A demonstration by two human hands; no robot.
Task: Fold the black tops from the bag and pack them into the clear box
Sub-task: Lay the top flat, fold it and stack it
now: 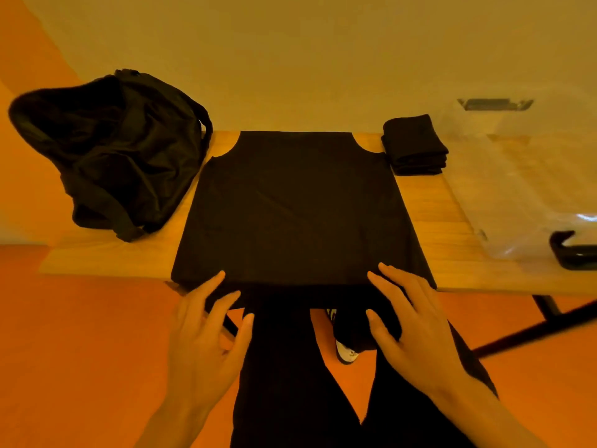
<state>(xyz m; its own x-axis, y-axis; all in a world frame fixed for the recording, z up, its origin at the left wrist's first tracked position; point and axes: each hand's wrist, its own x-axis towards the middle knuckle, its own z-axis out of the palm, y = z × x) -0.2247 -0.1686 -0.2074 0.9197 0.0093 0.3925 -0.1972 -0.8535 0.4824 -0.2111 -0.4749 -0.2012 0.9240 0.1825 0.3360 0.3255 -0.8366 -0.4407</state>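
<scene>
i see a black sleeveless top spread flat in the middle of the light wooden table, shoulders at the far edge and armholes cut in at both far corners. its near hem hangs a little over the near edge of the table.

my left hand is at the near left part of that hem, fingers straight and spread wide, gripping nothing. my right hand is at the near right part, also spread wide with nothing held. the right fingertips lie over the cloth at the table's edge; i cannot tell whether either hand actually presses on the fabric or only hovers over it.

the crumpled black fabric bag sits at the far left of the table, its mouth gaping, just beside the top's left edge. a small stack of folded black tops lies at the far right, touching or just beside the spread top's right shoulder. the clear plastic box stands at the right end of the table, beside that stack, with a black latch on its near side and a grey latch on its far side. i cannot make out anything inside it.

below the table i see black trousers, a white shoe and the orange floor.
</scene>
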